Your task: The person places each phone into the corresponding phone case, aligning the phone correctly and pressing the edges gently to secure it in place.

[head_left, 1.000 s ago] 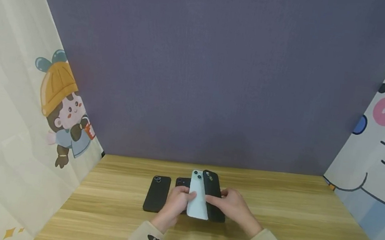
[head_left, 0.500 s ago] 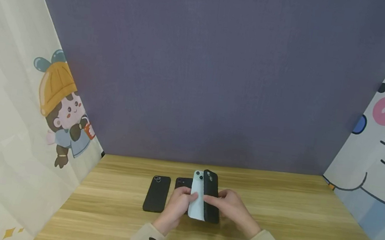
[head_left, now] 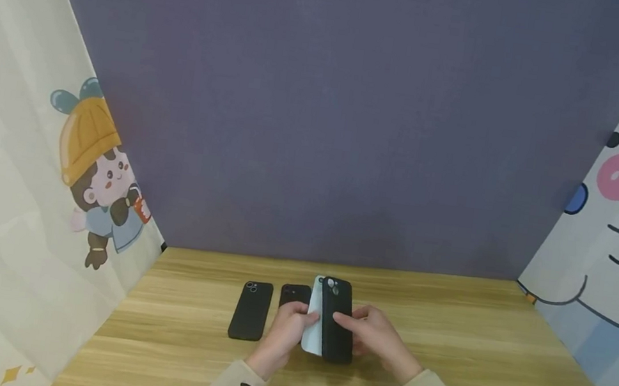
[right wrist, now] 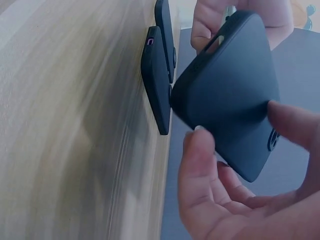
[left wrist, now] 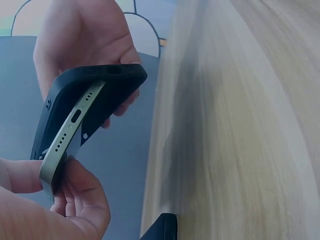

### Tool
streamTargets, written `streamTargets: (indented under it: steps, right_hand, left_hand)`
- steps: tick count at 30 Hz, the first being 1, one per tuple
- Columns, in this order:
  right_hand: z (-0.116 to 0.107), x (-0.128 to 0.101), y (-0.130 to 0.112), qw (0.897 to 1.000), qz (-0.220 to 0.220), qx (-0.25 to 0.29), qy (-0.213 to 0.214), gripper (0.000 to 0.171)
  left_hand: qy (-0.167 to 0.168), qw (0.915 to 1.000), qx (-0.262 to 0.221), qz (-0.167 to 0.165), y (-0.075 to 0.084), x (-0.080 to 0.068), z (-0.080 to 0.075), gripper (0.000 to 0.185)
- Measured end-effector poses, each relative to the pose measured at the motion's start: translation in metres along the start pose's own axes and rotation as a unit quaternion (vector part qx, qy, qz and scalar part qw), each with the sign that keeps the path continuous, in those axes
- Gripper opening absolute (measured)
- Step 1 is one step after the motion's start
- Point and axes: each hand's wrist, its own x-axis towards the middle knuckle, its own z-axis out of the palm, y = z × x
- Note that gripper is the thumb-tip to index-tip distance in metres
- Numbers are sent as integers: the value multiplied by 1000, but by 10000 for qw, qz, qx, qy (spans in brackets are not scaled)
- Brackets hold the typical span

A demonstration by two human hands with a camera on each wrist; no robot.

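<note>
Black case now covers more of the pale phone than a second ago, when the two sat side by side.

The left hand (head_left: 288, 327) pinches the pale blue phone (head_left: 314, 322) by its left edge, thumb and fingers curled round it; the left wrist view shows the phone's bottom edge, with its port, sitting partly inside the case. The right hand (head_left: 374, 335) grips the black case (head_left: 335, 322), thumb on its back and fingers curled beneath, holding it tilted over the phone just above the worktop (head_left: 469, 354). Count: one pale phone, one black case in the hands, and two more black cased phones lying flat on the worktop, one (head_left: 250, 310) well left, one (head_left: 294, 294) partly hidden behind the left hand.
</note>
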Motion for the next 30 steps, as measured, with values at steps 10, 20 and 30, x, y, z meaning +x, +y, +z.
streamTargets:
  steps: [10, 20, 30]
  right_hand:
    - [-7, 4, 8, 9996, 8, 161, -220, 47]
    - [-10, 4, 11, 9959, -24, 569, -700, 37]
    - [-10, 7, 12, 9862, 34, 1122, -1215, 34]
  left_hand:
    - [-33, 10000, 81, 36, -2, 1, 2, 24]
    - [-185, 9998, 28, -8, -2, -1, 0, 21]
    - [-236, 9997, 71, 51, -2, 1, 0, 22]
